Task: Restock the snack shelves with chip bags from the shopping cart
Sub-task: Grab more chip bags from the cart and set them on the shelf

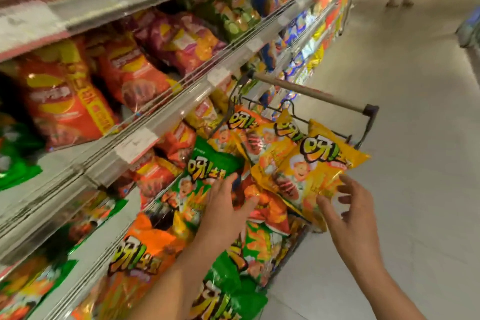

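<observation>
Forearms fill the bottom of my feed, both reaching toward the shopping cart (368, 112). Left hand (226, 205) hangs over the heap in the cart, fingers spread and nearly straight, tips on or just above the green chip bag (207, 171); contact unclear, nothing gripped. Right hand (348, 205) sits at the cart's right edge, fingers loosely curled and apart, thumb tip against the lower edge of the yellow chip bag (311, 171); not closed on it yet.

Yellow bag lies on top of the pile, overhanging the cart's right rim. More orange and green bags are stacked beneath. Snack shelves (145, 138) run just left of the cart, mostly stocked, with bare patches in the rows nearest me.

Risks as I judge them:
- overhanging yellow bag slides to the floor if nudged before it's pinched
- foil is slick, so a weak grab slips
- pulling one bag drags its neighbours out of the heap
- frame is motion-blurred, so aim is uncertain
</observation>
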Motion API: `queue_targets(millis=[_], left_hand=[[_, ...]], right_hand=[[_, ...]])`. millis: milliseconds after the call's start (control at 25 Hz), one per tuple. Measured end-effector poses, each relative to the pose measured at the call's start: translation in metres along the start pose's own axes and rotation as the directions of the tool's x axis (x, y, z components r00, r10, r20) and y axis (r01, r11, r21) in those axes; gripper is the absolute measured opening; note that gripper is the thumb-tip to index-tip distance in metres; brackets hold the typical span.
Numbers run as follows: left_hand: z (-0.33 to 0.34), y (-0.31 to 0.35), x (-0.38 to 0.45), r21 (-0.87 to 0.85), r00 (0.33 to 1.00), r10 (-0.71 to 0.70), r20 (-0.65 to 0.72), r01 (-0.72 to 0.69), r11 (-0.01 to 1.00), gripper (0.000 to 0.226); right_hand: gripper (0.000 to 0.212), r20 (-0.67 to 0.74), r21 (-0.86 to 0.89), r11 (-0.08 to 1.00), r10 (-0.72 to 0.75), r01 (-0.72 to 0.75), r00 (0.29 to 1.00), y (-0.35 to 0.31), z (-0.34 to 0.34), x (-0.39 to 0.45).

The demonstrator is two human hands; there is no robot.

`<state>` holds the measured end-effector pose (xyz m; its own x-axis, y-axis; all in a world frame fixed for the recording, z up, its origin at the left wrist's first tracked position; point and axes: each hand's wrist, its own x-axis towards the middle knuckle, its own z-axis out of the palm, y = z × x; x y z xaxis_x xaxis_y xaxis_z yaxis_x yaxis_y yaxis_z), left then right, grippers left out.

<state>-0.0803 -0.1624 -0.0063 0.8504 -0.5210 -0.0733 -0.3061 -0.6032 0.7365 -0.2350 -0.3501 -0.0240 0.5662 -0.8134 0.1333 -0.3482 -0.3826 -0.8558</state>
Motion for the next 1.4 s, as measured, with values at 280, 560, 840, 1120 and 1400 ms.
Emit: queue_targets(millis=[280, 560, 840, 1120, 1400], left_hand=[[0.015, 0.05, 0.11, 0.215, 0.991, 0.077, -0.113, -0.052, 0.975, 0.101], [0.02, 0.052, 0.152, 0.594, 0.988, -0.117, 0.101, 0.034, 0.803, 0.118], [-0.015, 0.033, 0.14, 0.246, 0.96, -0.146, 0.24, 0.085, 0.966, 0.076], [-0.052, -0.01, 0.088, -0.159, 0.976, -0.164, 0.141, 0.186, 0.97, 0.048], [-0.088, -0.04, 0.016, -0.263, 0.991, -0.121, 0.049, 0.13, 0.956, 0.055]], right_hand=[[0.022, 0.254, 0.365, 0.846, 0.312, -0.389, 0.916, 0.026, 0.013, 0.043], [0.037, 0.335, 0.467, 0.748, 0.344, -0.471, 0.877, 0.047, 0.022, 0.05], [0.042, 0.412, 0.563, 0.66, 0.298, -0.497, 0.861, 0.045, 0.013, 0.05], [0.051, 0.408, 0.581, 0.687, 0.217, -0.435, 0.887, 0.038, 0.008, 0.038], [0.054, 0.45, 0.548, 0.743, 0.124, -0.383, 0.884, 0.012, 0.018, 0.015]])
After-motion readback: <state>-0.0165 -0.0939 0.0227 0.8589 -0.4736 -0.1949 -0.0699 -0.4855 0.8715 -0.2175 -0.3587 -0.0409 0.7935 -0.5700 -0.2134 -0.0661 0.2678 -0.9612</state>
